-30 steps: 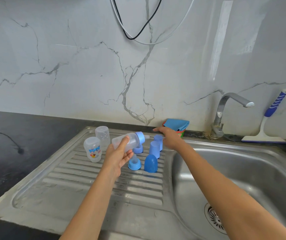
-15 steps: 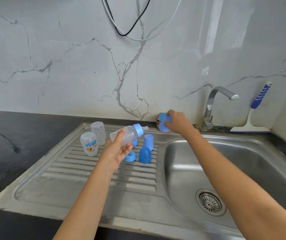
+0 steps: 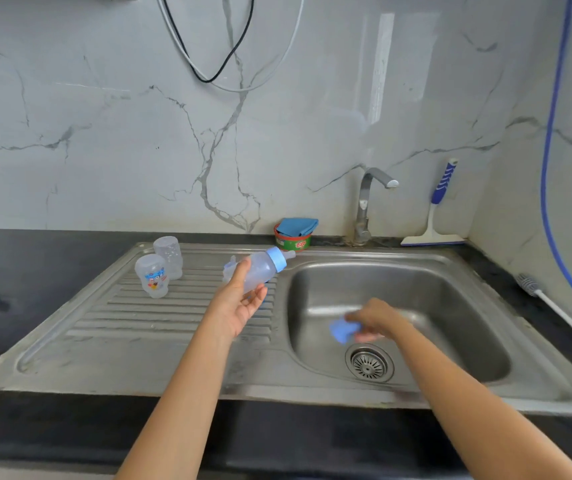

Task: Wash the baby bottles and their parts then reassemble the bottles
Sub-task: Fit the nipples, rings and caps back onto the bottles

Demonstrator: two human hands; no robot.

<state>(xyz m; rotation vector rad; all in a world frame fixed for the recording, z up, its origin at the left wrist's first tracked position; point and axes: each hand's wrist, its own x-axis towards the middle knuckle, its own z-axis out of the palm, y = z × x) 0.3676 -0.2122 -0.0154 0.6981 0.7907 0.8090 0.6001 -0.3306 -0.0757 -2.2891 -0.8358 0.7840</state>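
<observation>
Gripping an assembled baby bottle [image 3: 260,270] by its lower body, the left hand [image 3: 239,306] has thumb on top and fingers curled beneath, and holds it tilted almost flat above the drainboard [image 3: 139,323], just beside the sink basin [image 3: 451,306]. The bottle's blue collar [image 3: 276,259] and clear teat [image 3: 289,254] point toward the basin. It looks like thin translucent plastic with nothing inside, so I judge it light, fairly stiff and unlikely to break, though its smooth wall would turn slippery once wet or soapy. The best hold is probably around the body with the whole hand, while the other hand turns the ribbed collar, which offers more purchase. The teat looks soft and would only fold if pinched, so it is a poor place to grip. The right hand [image 3: 374,318] hangs low over the basin with its fingers closed on a small blue piece [image 3: 341,331], too blurred to tell whether it is a cap or a scrub pad. Two more bottle bodies [image 3: 152,276] stand mouth-down on the drainboard, well apart from the hands, and other blue parts lie mostly hidden behind the left hand. A bottle brush [image 3: 554,310] lies on the counter to the right of the basin.
</observation>
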